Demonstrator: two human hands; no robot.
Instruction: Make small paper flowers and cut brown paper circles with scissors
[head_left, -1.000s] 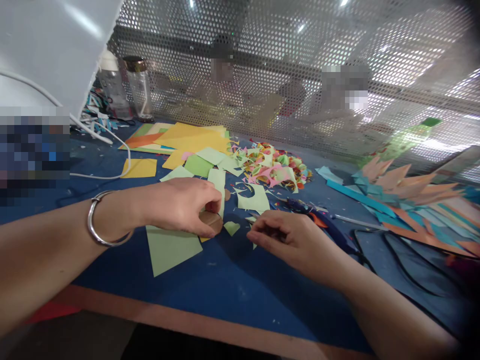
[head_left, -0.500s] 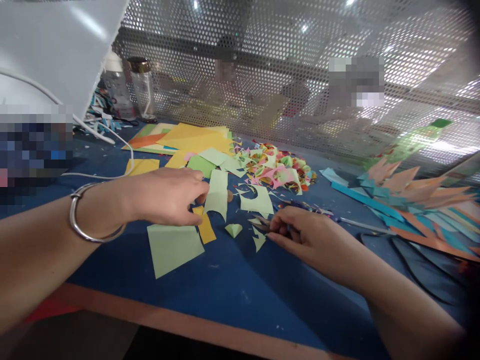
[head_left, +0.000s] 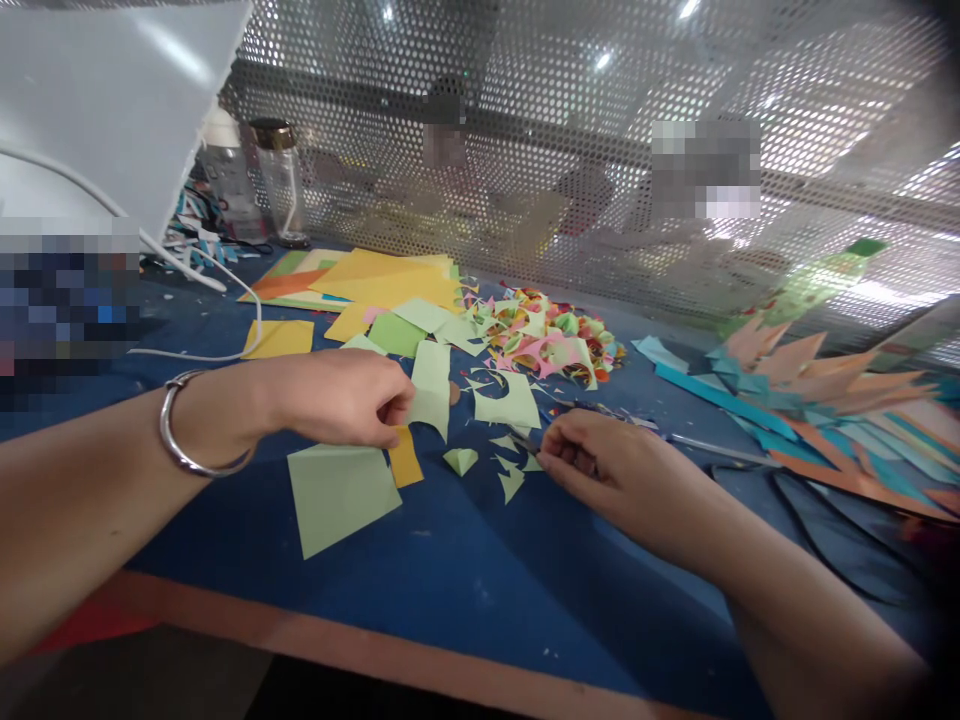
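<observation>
My left hand (head_left: 337, 400), with a silver bangle on its wrist, rests on the blue table top (head_left: 465, 570). Its fingers are curled and pinch the left edge of a light green paper piece (head_left: 433, 385). An orange-yellow strip (head_left: 406, 458) and a larger light green sheet (head_left: 337, 495) lie just below it. My right hand (head_left: 600, 465) lies to the right with its fingers closed round a thin dark pointed tool (head_left: 523, 438) whose tip sticks out left. Small green offcuts (head_left: 461, 460) lie between the hands.
A heap of coloured paper scraps (head_left: 555, 340) and a stack of yellow and orange sheets (head_left: 375, 275) lie behind. Teal and orange cut shapes (head_left: 810, 400) and a black cable (head_left: 825, 530) are at the right. Two bottles (head_left: 281, 180) and a white cable (head_left: 225, 352) are at the left. People sit behind the perforated screen (head_left: 570, 150).
My left hand has let go of a brown round disc and shifted to the light green piece. My right hand has moved a little up and right, with the dark tip showing.
</observation>
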